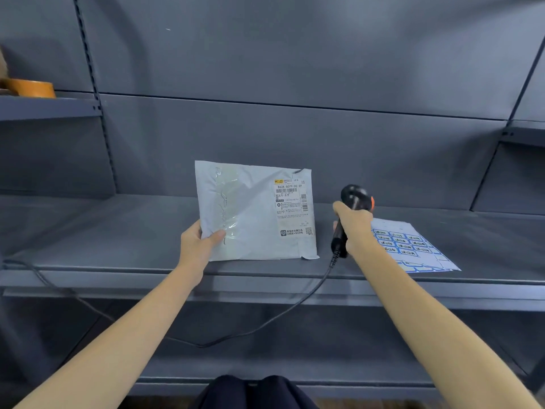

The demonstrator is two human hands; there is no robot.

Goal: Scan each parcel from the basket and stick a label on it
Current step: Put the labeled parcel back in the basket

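Scanning step: the left hand pinches the grey mailer parcel upright on the shelf; the right hand grips the barcode scanner beside its shipping label. Next (probably) aim, then a sticker from the label sheet.

The shipping label at the right of the parcel reads "B62A 6079-00 69" and "6079". Print on the sticker sheet, lower right, is too blurred to read.
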